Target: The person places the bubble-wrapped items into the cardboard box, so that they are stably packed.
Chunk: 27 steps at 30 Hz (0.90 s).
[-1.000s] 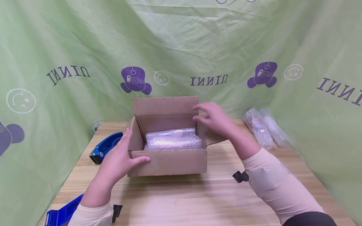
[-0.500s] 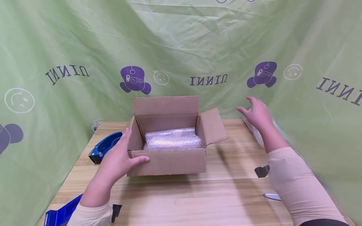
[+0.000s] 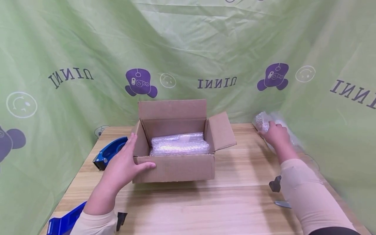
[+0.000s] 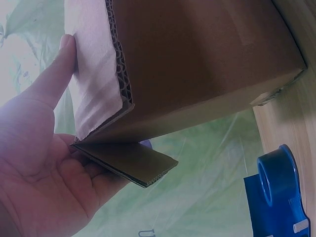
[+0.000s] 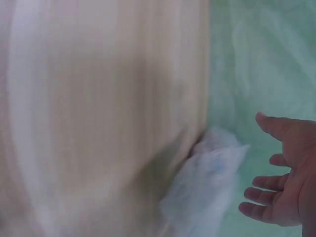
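Note:
An open cardboard box point(image 3: 174, 168) stands mid-table with bubble-wrapped packages point(image 3: 180, 147) inside. My left hand point(image 3: 121, 166) holds its near left corner. In the left wrist view the thumb point(image 4: 61, 66) lies against the front flap point(image 4: 96, 64), while the fingers pass behind the side flap point(image 4: 131, 160), which partly hides them. At the table's back right, my right hand point(image 3: 276, 135) is over more bubble-wrapped packages point(image 3: 262, 120), covering part of them. In the right wrist view that hand point(image 5: 291, 177) has spread fingers, beside a bubble-wrapped package point(image 5: 205, 182).
Left of the box sits a blue tape dispenser point(image 3: 110, 152). Another blue object point(image 3: 66, 220) lies at the front left, partly behind the left sleeve. A slim grey object point(image 3: 282, 204) is near the right forearm. Green printed cloth point(image 3: 188, 52) hangs around the wooden table point(image 3: 182, 212).
My right hand has moved from the box's right flap out to the right, then down to the bubble-wrapped packages. The right flap shows uncovered. My left hand has stayed at the box corner.

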{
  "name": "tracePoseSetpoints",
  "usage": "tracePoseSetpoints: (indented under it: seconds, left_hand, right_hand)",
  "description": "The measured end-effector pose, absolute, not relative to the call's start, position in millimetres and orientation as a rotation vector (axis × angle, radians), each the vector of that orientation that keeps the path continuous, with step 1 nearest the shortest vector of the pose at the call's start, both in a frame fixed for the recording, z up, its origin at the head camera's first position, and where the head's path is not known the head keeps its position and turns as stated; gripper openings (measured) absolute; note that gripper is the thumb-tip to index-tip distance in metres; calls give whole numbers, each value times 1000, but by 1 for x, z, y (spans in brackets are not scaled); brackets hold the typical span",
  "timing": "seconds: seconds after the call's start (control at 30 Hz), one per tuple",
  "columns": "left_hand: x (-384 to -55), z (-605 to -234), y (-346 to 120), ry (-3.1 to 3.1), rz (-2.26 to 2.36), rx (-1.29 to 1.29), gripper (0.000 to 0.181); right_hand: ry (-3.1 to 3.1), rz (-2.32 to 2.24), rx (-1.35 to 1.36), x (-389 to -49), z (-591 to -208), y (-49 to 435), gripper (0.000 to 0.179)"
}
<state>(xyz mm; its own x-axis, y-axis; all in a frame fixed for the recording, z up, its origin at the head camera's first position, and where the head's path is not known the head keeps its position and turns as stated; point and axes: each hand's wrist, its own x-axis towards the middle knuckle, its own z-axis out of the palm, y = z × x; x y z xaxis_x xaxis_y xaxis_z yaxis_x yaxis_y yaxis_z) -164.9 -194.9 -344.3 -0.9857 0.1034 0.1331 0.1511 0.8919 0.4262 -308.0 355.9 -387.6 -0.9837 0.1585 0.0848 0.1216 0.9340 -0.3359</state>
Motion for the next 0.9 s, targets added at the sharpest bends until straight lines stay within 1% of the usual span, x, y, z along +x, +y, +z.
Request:
tracePoseSetpoints:
  seconds: [0.23, 0.3, 0.47, 0.77, 0.9]
  left_hand:
    - [-165, -345, -194, -2941, -679, -213, 129]
    - [-164, -345, -194, -2941, -678, -212, 129]
    - [-163, -343, -194, -2939, -684, -217, 130]
    - [-162, -343, -194, -2933, -691, -213, 129]
    - [-162, -343, -194, -2930, -685, -221, 129]
  right_hand:
    - [-3066, 552, -274, -301, -407, 369, 103]
    - [-3086, 542, -252, -298, -411, 372, 99]
    - [-3159, 531, -237, -291, -419, 379, 80]
    - [-3157, 544, -237, -292, -427, 388, 74]
    - [-3138, 540, -269, -287, -425, 384, 62]
